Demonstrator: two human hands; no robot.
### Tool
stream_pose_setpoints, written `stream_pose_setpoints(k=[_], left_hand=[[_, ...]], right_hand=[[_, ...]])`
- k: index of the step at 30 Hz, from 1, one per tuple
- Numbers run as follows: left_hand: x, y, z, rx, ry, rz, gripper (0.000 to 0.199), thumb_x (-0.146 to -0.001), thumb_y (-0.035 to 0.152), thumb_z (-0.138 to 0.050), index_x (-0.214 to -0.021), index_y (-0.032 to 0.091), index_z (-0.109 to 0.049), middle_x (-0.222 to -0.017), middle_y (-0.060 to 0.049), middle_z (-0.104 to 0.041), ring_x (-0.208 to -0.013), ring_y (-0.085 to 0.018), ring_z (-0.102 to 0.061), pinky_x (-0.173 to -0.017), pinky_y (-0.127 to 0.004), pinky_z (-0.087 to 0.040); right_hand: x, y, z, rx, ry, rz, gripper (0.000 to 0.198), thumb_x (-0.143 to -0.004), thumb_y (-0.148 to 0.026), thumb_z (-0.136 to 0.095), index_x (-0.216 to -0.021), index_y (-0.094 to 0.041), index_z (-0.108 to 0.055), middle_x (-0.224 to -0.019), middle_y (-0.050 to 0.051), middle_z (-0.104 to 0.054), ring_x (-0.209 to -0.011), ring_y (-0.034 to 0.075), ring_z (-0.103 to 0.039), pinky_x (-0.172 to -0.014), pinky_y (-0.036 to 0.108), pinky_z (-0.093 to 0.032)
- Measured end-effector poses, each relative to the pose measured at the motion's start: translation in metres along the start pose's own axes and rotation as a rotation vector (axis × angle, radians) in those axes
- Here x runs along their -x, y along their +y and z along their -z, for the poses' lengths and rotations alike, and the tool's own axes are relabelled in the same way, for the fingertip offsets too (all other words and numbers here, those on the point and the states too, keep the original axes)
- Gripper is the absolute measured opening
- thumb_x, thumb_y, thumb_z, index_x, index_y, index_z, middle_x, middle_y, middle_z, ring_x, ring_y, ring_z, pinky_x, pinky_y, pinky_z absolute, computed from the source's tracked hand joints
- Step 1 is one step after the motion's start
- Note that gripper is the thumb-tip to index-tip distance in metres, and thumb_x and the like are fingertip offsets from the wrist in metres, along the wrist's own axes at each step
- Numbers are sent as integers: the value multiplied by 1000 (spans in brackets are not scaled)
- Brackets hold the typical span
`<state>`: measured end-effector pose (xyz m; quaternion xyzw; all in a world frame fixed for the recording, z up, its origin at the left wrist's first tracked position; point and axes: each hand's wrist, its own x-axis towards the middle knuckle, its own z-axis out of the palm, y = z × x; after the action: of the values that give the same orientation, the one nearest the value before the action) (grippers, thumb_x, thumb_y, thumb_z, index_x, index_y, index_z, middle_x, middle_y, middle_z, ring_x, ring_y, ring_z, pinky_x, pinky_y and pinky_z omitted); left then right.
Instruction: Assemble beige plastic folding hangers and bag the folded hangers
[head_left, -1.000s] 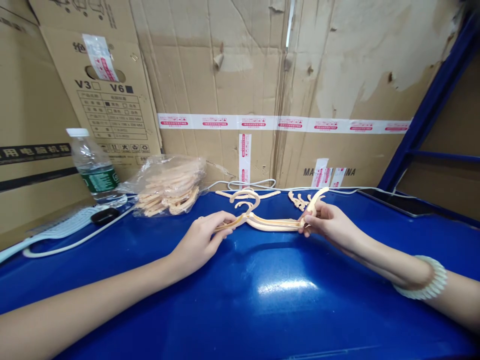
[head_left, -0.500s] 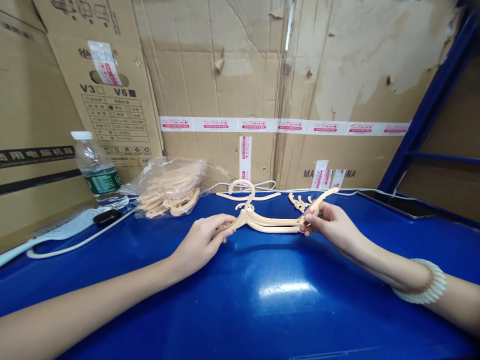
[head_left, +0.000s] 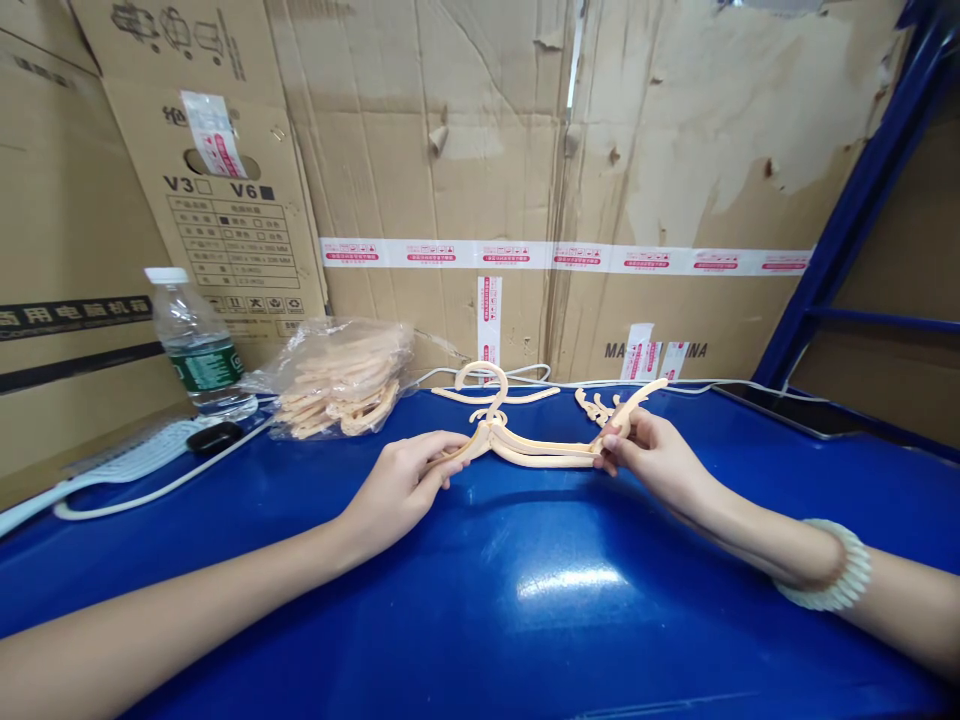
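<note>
Landmark: the clear bag [head_left: 337,378] of peach parts. The peach hanger [head_left: 544,447] is right of the bag and nearer the wearer, apparently raised, with a shadow on the tabletop [head_left: 480,620] beneath.

Hands: apart, each pinched on the work. The left hand [head_left: 405,475] grips the hanger's left arm between thumb and fingers; the right hand [head_left: 664,450] grips its right end, where an upturned piece [head_left: 646,396] rises. Whether that piece is attached cannot be determined.

Risks, in my judgement: the fingertip pinch may slip, letting the right end drop; uneven force between the hands could twist the slender arms or strain the centre below the hook; a wide reach could scatter the small curved parts [head_left: 594,406], well right of the bag.

Markings: the carton [head_left: 225,215] behind and left of the bag reads "V3" (box unfilled) and "V6" (box filled); its table is too blurred. Right of the bag, the cardboard wall [head_left: 675,180] shows "MA" and "INA", tape [head_left: 640,352] covering the middle. The green-labelled bottle [head_left: 202,365], left of the bag, carries illegible lettering.
</note>
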<state>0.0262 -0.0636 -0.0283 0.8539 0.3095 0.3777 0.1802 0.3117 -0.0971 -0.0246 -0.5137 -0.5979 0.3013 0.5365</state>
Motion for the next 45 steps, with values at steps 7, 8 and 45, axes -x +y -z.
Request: stream_pose_setpoints(k=[7,8,45], left_hand=[[1,-2,-1,-21,6,-7,24,-89,20,-48,-105,17,-67,-78,-1,-71,-58,-12,-62,-60,-23,-49],[1,-2,-1,-15,6,-6,25,-89,20,-48,-105,17,-67,-78,-1,-71,-58,-12,-62,-59,-23,-49],[-4,-16,14,-489,-144,-180,12,-88,19,-52,-88,19,-63,-85,-4,-68,-79,-18,-62,-70,-29,-47]], right_hand=[[1,1,-1,10,8,-23,20,-64,-31,-61,-65,-23,-44,-50,-3,-57,-44,12,-51,-49,27,-41],[1,1,-1,11,7,-24,19,-64,-31,-61,-65,-23,-44,-50,-3,-57,-44,12,-51,-49,28,-41],[-42,-5,77,564,-645,153,20,-73,-41,-72,-73,-20,-73,-72,3,-70,-68,18,-62,-66,31,-47]])
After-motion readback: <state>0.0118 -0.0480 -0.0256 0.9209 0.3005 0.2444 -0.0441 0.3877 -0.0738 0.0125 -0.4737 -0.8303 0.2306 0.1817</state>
